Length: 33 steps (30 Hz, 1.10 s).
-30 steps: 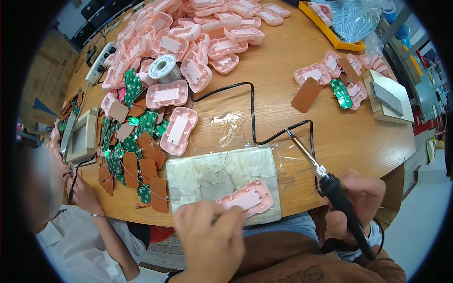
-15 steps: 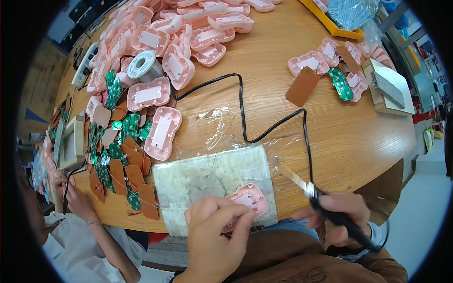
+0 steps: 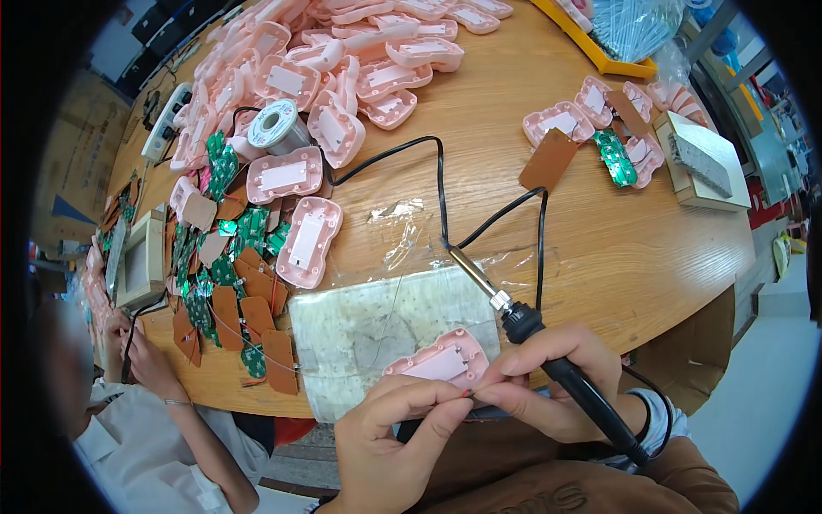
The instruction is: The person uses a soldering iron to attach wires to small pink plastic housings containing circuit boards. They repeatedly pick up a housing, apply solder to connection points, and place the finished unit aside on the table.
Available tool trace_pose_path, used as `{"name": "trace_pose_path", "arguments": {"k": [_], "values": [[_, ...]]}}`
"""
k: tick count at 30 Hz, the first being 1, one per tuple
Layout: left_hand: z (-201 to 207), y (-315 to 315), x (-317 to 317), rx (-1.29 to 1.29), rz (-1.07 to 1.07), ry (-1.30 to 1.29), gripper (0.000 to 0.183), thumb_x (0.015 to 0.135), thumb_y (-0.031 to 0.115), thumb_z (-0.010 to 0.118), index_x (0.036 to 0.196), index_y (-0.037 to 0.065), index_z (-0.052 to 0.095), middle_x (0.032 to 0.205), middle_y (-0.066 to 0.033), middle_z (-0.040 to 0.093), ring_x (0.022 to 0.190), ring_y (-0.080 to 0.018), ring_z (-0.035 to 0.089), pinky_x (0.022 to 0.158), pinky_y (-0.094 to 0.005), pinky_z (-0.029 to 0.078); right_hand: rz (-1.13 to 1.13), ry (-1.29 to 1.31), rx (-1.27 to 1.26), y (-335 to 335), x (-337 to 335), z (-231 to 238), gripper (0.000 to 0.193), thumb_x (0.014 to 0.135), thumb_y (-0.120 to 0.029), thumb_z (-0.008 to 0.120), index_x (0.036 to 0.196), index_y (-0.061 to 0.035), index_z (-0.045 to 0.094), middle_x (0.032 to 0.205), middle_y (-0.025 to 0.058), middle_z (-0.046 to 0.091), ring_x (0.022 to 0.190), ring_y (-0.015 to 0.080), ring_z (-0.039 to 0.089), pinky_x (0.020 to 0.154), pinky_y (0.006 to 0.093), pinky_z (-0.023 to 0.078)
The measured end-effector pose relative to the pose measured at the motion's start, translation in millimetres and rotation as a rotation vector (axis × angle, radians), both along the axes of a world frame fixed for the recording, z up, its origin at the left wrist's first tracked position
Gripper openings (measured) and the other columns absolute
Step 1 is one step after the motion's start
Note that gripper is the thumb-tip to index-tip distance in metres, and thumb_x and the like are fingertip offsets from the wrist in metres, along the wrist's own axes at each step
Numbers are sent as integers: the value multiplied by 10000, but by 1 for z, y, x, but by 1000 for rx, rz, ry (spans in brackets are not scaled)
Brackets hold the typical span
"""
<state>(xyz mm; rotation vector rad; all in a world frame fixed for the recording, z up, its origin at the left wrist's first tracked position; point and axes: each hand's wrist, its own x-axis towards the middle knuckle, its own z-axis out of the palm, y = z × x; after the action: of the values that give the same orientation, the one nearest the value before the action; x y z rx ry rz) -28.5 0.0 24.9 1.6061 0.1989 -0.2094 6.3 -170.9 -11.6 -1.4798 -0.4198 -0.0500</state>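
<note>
In the lower middle of the frame, the left hand (image 3: 390, 428) has its grip together, thumb and forefinger pinching a tiny red piece (image 3: 467, 394) (too small for me to tell its kind). The right hand (image 3: 591, 355) keeps its grip clamped around the black handle of the soldering iron (image 3: 524, 324), whose tip points to the upper left; its fingertips are just beside those of the left. The pink shell (image 3: 441, 360) lies behind them, on the pale mat (image 3: 342, 317) upon the worktop (image 3: 634, 257).
</note>
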Motion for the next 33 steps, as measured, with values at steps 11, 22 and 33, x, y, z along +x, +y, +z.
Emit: {"name": "trace_pose_path", "arguments": {"k": [11, 22, 33], "values": [[26, 17, 12, 1064, -123, -579, 111, 717, -11, 735, 805, 26, 678, 812, -83, 631, 759, -243, 570, 688, -330, 421, -206, -303, -284, -57, -7, 5, 495, 711, -133, 813, 1093, -14, 520, 828, 83, 626, 612, 155, 540, 550, 290, 411], [-39, -6, 7, 810, -93, -337, 197, 660, 67, 786, 805, 105, 658, 875, 19, 616, 910, -239, 534, 847, -388, 337, 73, -168, -410, -75, -14, 8, 299, 634, -90, 814, 856, -86, 612, 725, 47, 601, 562, 188, 550, 501, 298, 398], [-36, -8, 12, 836, -91, -407, 152, 671, 17, 757, 782, 63, 663, 841, -38, 615, 834, -246, 528, 759, -361, 389, 217, -241, -461, -66, -3, 14, 243, 624, -68, 810, 794, -80, 637, 724, 39, 581, 554, 171, 514, 473, 272, 376]]}}
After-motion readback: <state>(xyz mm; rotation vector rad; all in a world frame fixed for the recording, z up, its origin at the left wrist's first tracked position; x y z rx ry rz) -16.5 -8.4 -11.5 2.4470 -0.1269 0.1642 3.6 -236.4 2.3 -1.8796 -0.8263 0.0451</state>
